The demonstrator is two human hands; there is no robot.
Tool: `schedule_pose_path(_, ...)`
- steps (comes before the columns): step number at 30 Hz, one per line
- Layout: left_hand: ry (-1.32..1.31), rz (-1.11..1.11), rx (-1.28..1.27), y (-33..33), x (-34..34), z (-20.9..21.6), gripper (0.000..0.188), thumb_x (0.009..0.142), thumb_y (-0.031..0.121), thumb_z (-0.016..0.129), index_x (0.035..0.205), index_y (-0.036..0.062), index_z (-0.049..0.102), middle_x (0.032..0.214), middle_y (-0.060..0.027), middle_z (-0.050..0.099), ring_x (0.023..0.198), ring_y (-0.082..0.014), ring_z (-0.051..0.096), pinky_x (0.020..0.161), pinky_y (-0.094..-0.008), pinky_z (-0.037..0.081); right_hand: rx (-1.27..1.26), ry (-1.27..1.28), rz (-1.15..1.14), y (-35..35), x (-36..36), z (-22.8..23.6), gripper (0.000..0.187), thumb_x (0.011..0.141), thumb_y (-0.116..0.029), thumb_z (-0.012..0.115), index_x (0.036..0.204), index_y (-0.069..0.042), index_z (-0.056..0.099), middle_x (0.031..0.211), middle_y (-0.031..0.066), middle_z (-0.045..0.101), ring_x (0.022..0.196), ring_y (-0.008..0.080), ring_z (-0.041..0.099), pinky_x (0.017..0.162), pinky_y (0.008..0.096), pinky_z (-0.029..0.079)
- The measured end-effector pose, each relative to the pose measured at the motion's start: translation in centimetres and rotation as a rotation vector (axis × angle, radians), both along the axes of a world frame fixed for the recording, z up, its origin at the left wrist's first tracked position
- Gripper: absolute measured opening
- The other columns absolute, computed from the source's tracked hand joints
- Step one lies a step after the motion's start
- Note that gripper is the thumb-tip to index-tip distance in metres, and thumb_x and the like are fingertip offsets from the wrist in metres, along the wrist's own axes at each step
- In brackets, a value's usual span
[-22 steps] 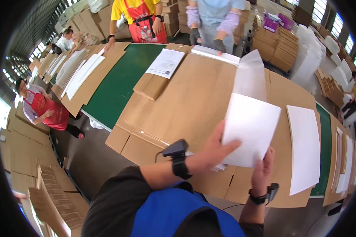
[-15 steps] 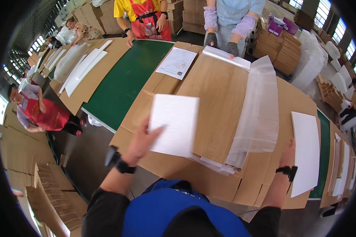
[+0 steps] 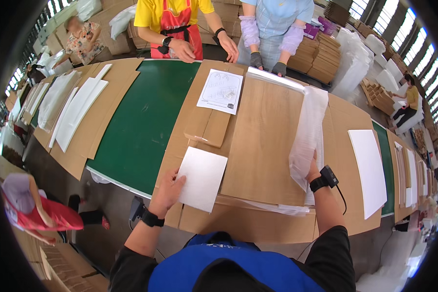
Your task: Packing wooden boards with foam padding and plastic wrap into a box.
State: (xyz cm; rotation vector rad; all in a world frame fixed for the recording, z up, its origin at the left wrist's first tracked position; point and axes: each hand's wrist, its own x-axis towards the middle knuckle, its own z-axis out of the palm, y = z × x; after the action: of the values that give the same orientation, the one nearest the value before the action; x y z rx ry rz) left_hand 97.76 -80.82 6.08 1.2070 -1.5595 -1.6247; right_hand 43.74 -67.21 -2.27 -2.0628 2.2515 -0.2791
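Our left hand point(image 3: 166, 193) lies flat, fingers spread, on the white foam sheet point(image 3: 201, 178) at the near left corner of the flattened cardboard box point(image 3: 265, 141); our right hand point(image 3: 312, 168) grips the clear plastic bag point(image 3: 308, 131) along the box's right side

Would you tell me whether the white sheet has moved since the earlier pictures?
Yes. The white sheet has gone left across the flat cardboard, from its right side to the left edge, under the left hand.
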Motion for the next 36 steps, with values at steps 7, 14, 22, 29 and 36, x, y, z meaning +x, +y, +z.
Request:
schedule_pose_path(7, -0.153, 0.231, -0.229, -1.3, 1.4, -1.3, 0.037, 0.089, 0.006, 0.061, 0.125, -0.0019, 0.056, 0.112, -0.0167, 0.055, 0.098, -0.0232, 0.059, 0.085, -0.0338, 0.05, -0.1, 0.061, -0.101, 0.7, 7.4, 5.0, 0.055, 0.087, -0.03, 0.061, 0.136, -0.008, 0.051, 0.147, 0.015, 0.042, 0.144, 0.0313, 0.026, 0.119, 0.0501, 0.011)
schedule_pose_path(14, -0.391, 0.154, -0.466, 1.6, -0.7, -0.7, 0.044, 0.087, 0.019, 0.066, 0.125, -0.0015, 0.055, 0.113, -0.0195, 0.056, 0.109, -0.0353, 0.05, 0.101, -0.0456, 0.035, -0.045, 0.056, -0.057, 1.6, 9.8, 7.1, 0.056, 0.084, -0.024, 0.062, 0.137, -0.006, 0.051, 0.147, 0.0174, 0.042, 0.145, 0.0358, 0.022, 0.117, 0.0535, 0.014)
schedule_pose_path(22, -0.649, -0.201, -1.139, 3.2, -6.3, 6.3, 0.078, 0.077, 0.04, 0.075, 0.138, 0.0016, 0.045, 0.143, -0.0239, 0.04, 0.132, -0.0452, 0.033, 0.107, -0.0535, 0.028, -0.187, 0.165, 0.026, 0.9, 7.5, 6.6, 0.056, 0.084, -0.029, 0.059, 0.137, -0.011, 0.051, 0.149, 0.016, 0.038, 0.146, 0.0326, 0.021, 0.113, 0.0576, 0.019)
schedule_pose_path(29, -0.49, -0.704, -1.017, 6.8, -15.7, 2.2, 0.052, 0.069, 0.022, 0.081, 0.115, 0.0119, 0.057, 0.11, -0.0148, 0.053, 0.108, -0.0378, 0.053, 0.088, -0.0453, 0.046, 0.029, 0.102, -0.106, 0.1, 9.2, 7.1, 0.055, 0.092, -0.034, 0.051, 0.143, -0.017, 0.045, 0.157, 0.007, 0.03, 0.15, 0.0256, 0.013, 0.118, 0.0508, 0.012)
schedule_pose_path(36, -0.289, -0.725, -1.108, 8.3, -14.6, 6.2, 0.043, 0.071, 0.009, 0.076, 0.11, 0.0096, 0.06, 0.101, -0.011, 0.058, 0.092, -0.0332, 0.058, 0.076, -0.0407, 0.05, -0.068, 0.081, -0.074, 2.7, 10.4, 8.0, 0.048, 0.086, -0.024, 0.058, 0.133, -0.016, 0.055, 0.146, 0.0083, 0.046, 0.143, 0.0265, 0.029, 0.119, 0.0473, 0.012)
